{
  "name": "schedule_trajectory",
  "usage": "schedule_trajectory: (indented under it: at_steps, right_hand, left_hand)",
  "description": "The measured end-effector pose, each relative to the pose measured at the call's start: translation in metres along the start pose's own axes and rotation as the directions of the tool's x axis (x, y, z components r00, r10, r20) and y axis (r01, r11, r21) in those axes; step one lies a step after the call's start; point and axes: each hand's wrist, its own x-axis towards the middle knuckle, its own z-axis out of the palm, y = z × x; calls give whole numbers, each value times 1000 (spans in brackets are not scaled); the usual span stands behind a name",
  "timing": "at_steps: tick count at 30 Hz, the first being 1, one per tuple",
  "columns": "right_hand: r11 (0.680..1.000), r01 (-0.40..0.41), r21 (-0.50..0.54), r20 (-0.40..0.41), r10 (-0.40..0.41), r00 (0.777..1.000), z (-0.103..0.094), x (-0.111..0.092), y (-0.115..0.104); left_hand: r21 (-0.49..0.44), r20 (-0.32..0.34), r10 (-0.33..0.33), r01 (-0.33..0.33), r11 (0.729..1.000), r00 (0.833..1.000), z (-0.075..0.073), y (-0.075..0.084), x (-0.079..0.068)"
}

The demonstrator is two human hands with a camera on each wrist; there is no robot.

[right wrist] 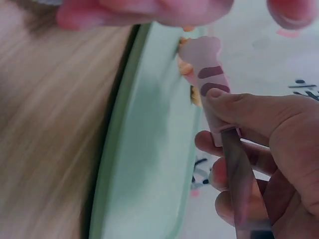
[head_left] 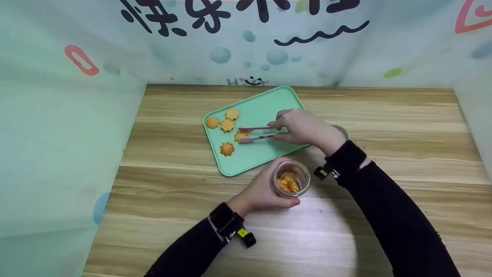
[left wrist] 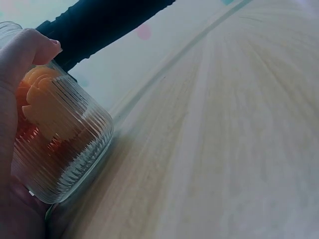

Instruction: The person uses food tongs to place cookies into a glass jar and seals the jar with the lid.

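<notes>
My left hand (head_left: 269, 188) grips a ribbed clear glass jar (head_left: 275, 186) by its side. Orange-brown cookies (head_left: 288, 182) lie inside the jar, also seen through its wall in the left wrist view. My right hand (head_left: 298, 127) pinches a pair of pink tongs (head_left: 258, 128) between thumb and fingers; the right wrist view shows their metal handle (right wrist: 239, 174). The tong tips lie on either side of a flower-shaped cookie (head_left: 239, 135) on the green tray (head_left: 265, 104); whether they squeeze it I cannot tell. Several other cookies (head_left: 227, 149) rest on the tray's left part.
A round rim (head_left: 342, 130) shows partly behind my right wrist; the wrist hides the remainder. The wood-grain table (head_left: 161, 184) extends around the tray. A printed curtain (head_left: 184, 57) hangs along the table's back edge and sides.
</notes>
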Motion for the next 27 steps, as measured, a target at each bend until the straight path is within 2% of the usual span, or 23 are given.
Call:
schedule_trajectory:
  at_steps: [4, 10, 17, 21, 27]
  right_hand:
    - [1000, -13, 12, -21, 13, 1000, -2, -17, 3]
    - [996, -80, 42, -69, 83, 994, -7, -44, 5]
    - [988, -125, 93, -144, 138, 980, -24, -70, -2]
    - [990, -124, 69, -164, 134, 977, -30, -78, -6]
    - [994, -101, 45, -105, 105, 989, -25, -75, -10]
  left_hand:
    - [2, -2, -6, 6, 1000, 1000, 0, 0, 0]
    - [16, -5, -15, 15, 1000, 1000, 0, 0, -1]
    - [-1, -4, 5, -5, 1000, 1000, 1, 0, 0]
    - [-1, -6, 5, -5, 1000, 1000, 1, -1, 0]
    - [4, 0, 4, -4, 1000, 1000, 1, -1, 0]
